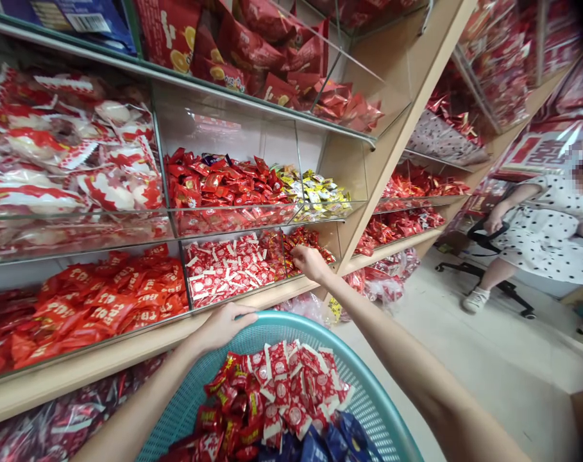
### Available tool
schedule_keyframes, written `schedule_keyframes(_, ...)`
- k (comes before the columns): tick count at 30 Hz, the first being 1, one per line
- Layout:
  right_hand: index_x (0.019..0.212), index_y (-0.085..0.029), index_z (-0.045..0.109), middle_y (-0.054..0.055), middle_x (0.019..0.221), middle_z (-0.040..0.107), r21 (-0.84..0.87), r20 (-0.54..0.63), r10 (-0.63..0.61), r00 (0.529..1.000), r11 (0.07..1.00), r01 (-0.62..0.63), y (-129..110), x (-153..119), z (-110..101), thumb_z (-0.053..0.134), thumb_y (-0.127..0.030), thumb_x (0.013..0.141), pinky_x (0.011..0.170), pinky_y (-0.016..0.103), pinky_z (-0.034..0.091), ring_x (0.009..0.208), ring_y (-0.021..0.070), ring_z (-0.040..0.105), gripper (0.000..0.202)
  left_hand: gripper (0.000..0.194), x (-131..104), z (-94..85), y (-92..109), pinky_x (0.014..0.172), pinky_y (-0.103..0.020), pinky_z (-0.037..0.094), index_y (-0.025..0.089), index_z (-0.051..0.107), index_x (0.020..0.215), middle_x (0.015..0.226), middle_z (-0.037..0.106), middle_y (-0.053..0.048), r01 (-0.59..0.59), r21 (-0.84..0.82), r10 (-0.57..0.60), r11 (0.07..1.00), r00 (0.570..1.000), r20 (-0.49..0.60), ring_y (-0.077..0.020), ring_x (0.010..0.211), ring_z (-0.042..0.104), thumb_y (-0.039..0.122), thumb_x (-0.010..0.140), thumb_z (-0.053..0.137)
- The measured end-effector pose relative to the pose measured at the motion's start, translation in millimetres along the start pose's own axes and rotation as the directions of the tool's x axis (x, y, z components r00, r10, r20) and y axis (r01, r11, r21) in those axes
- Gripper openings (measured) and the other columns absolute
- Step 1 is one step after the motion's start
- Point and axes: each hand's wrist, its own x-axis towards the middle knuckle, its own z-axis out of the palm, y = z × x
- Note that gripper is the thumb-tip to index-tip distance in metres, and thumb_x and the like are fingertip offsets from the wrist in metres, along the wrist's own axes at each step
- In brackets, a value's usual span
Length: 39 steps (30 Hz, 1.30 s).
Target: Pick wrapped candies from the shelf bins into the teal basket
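My left hand [226, 326] grips the far rim of a teal plastic basket [327, 325], its fingers closed over the edge. Inside the basket lie red-and-white wrapped candies [281, 385], shiny red-wrapped candies [233, 410] and blue-wrapped candies [327, 443]. My right hand [310, 263] reaches into the front of a low shelf compartment, fingers curled together. Right beside it are small dark red and gold candies [301, 239]. What those fingers hold, if anything, is hidden. Left of that hand, more red-and-white candies [231, 266] fill the neighbouring compartment.
Glass dividers and wooden shelf boards [392, 147] frame the compartments. Orange-red packets [108, 301] lie lower left, larger bagged sweets [65, 147] above them. Bagged goods [382, 276] sit on the floor. At right, a person in a dotted dress [536, 237] sits on a wheeled chair [486, 269].
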Motion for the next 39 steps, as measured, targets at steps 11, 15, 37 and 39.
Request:
schedule_keyframes(11,0.103,-0.017,0.057,0.009,0.087,0.064,-0.097,0.094,0.009,0.996,0.995,0.000,2.3,29.1,33.7,0.050,-0.019,0.074,0.063,0.024,0.038,0.080,0.0204,0.057,0.029,0.039,-0.9,-0.4,4.4,0.084,-0.027,0.043,0.018,0.066,0.105,0.107,0.065,-0.002,0.004,-0.002,-0.004,1.000,1.000,0.009,-0.0216,0.094,0.059,0.041,0.083,0.044)
schedule_keyframes(15,0.098,-0.017,0.059,0.010,0.093,0.062,-0.096,0.065,-0.021,0.998,0.995,0.027,1.9,26.5,33.5,0.051,-0.019,0.074,0.066,0.025,0.038,0.084,0.0202,0.055,0.026,0.040,-1.0,-0.5,3.3,0.081,-0.026,0.044,0.017,0.066,0.103,0.105,0.067,-0.002,0.012,-0.006,-0.012,1.000,1.000,0.012,-0.0219,0.093,0.060,0.043,0.084,0.043)
schedule_keyframes(37,0.076,-0.016,0.059,-0.001,0.070,0.062,0.975,0.214,0.419,0.882,-0.029,-0.222,-20.5,-82.5,-18.2,0.076,-0.029,0.056,0.066,0.020,0.050,0.067,0.0090,0.060,0.029,0.039,0.9,1.1,-3.6,0.085,-0.029,0.044,0.019,0.065,0.106,0.105,0.067,-0.003,0.008,0.000,-0.008,1.000,1.000,-0.010,-0.0224,0.095,0.059,0.042,0.082,0.046)
schedule_keyframes(39,0.074,-0.016,0.060,-0.001,0.069,0.062,0.967,0.248,0.397,0.884,-0.043,-0.252,-27.1,-92.1,-17.4,0.076,-0.029,0.057,0.063,0.019,0.050,0.065,0.0084,0.060,0.027,0.038,0.5,1.2,-1.9,0.082,-0.028,0.045,0.018,0.066,0.105,0.101,0.068,-0.003,0.000,0.003,0.000,1.000,1.000,0.002,-0.0216,0.091,0.060,0.041,0.083,0.044)
